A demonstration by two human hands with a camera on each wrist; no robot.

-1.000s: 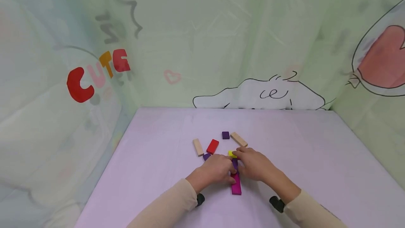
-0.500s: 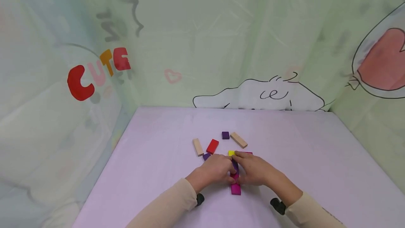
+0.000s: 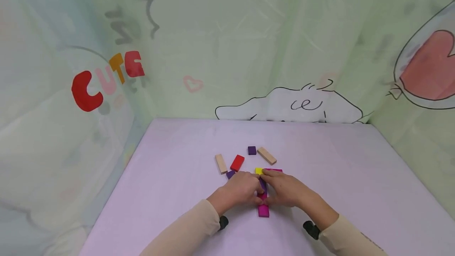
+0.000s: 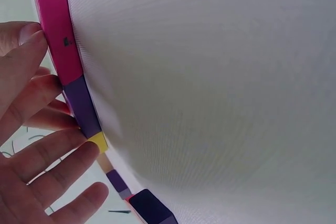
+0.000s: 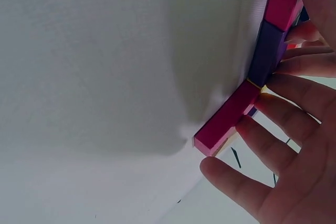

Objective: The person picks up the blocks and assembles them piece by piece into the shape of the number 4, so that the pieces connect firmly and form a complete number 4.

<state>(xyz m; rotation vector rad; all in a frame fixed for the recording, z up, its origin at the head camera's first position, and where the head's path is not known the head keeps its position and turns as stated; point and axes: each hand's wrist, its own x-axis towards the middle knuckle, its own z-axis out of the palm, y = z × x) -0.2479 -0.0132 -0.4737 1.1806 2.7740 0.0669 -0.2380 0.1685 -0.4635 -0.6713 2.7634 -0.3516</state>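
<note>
In the head view, a magenta block [image 3: 264,211], a purple block [image 3: 263,185] and a yellow block [image 3: 258,171] lie end to end in a line. A second magenta block [image 3: 276,170] angles off to the right by the yellow one, partly covered by fingers. My left hand [image 3: 238,189] rests along the line's left side, thumb at the near magenta block [image 4: 60,30], fingertips by the purple and yellow blocks. From the right, my right hand [image 3: 288,189] spreads its fingers along the line. Its fingertips touch the purple block [image 5: 266,51] and lie along the angled magenta block [image 5: 226,116].
Beyond the hands lie a red block [image 3: 237,162], a plain wooden block [image 3: 220,164], another wooden block [image 3: 267,155] and a small dark purple block [image 3: 252,150]. Another purple block [image 3: 230,174] is partly hidden behind the left hand. A printed cloth [image 3: 199,50] hangs behind the table [image 3: 170,192].
My right hand has drawn slightly nearer, its thumb moving onto the near magenta block beside the left thumb. The angled magenta block now shows past its fingers. The left hand stays in place.
</note>
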